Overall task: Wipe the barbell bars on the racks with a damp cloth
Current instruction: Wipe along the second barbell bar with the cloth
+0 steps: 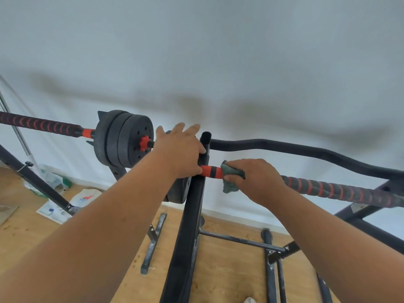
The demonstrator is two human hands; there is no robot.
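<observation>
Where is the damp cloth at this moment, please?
In the head view, right of centre, the cloth is gripped by the right hand and wrapped around the barbell bar, just right of its orange-and-black collar beside the rack upright.

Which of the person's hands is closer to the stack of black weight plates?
Left. The left hand rests on the rack post just right of the weight plates; the right hand, gripping the cloth on the barbell bar, is farther right.

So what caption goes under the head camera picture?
Right hand wipes the barbell bar with a green cloth while the left hand steadies it.
</observation>
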